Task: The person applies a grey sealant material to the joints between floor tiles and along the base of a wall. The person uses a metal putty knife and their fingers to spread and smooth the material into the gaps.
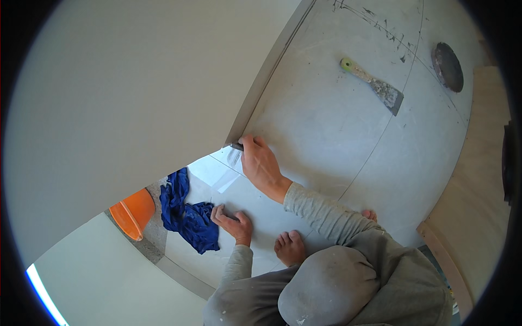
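My right hand (263, 165) is closed round a small dark tool (237, 146), whose tip meets the wall's outer corner just above the floor. Most of that tool is hidden by the fingers, so its kind does not show. My left hand (234, 224) is low over the floor tiles, fingers loosely bent and thumb apart, with nothing visible in it. Right beside its fingertips lies a crumpled dark blue cloth (200, 224). A grey skirting strip (260, 81) runs along the wall's foot up to the corner.
A scraper (375, 87) with a green-ended handle and stained blade lies on the tiles, near a round dark lid-like disc (448, 67). An orange bucket-like container (134, 213) stands left, by the doorway. A wooden panel (478, 179) borders the right. My bare foot (290, 248) is close by.
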Demonstrator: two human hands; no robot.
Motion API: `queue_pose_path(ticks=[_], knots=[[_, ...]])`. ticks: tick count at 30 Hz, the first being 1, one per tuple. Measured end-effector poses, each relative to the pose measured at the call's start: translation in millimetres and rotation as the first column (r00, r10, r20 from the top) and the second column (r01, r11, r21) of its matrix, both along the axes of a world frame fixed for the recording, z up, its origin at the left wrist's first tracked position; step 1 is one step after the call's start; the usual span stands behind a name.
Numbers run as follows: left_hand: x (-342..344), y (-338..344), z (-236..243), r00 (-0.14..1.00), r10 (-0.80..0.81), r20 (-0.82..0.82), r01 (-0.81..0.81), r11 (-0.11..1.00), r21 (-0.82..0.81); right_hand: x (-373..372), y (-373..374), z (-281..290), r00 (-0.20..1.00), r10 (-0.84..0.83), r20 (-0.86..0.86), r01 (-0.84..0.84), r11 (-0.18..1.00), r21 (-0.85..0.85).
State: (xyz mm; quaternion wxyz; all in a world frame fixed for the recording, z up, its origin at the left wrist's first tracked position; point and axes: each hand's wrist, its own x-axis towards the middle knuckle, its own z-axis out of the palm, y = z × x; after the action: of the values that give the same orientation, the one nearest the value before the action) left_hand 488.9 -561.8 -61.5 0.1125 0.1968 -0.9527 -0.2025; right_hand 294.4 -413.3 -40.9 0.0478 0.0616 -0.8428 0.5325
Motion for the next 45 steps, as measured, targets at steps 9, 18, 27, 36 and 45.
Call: queue_pose_path(ticks=[9, 18, 27, 36, 45], knots=[[0.5, 2.1, 0.4, 1.0, 0.026, -0.012, -0.025, 0.998, 0.062, -100.3, 76.3, 13.9, 0.958, -0.285, 0.024, 0.283, 0.956, 0.072], [1.0, 0.2, -3.5, 0.999, -0.045, -0.006, 0.045, 0.999, -0.026, 9.2, 1.7, 8.6, 0.958, 0.179, 0.226, -0.165, 0.983, -0.079], [0.0, -0.8, -2.4, 1.0, -0.024, -0.002, 0.023, 0.999, -0.044, -282.7, 222.3, -2.3, 0.856, -0.498, -0.138, 0.515, 0.845, 0.147], [0.0, -6.3, 0.0, 0.999, 0.013, 0.038, -0.012, 0.999, -0.04, -294.1, 190.3, -16.6, 0.887, -0.437, -0.15, 0.461, 0.855, 0.236], [-0.4, -0.2, -5.0, 0.998, 0.004, 0.055, 0.0, 0.998, -0.061, -86.8, 75.1, 17.5, 0.99, 0.031, 0.139, -0.041, 0.997, 0.067]])
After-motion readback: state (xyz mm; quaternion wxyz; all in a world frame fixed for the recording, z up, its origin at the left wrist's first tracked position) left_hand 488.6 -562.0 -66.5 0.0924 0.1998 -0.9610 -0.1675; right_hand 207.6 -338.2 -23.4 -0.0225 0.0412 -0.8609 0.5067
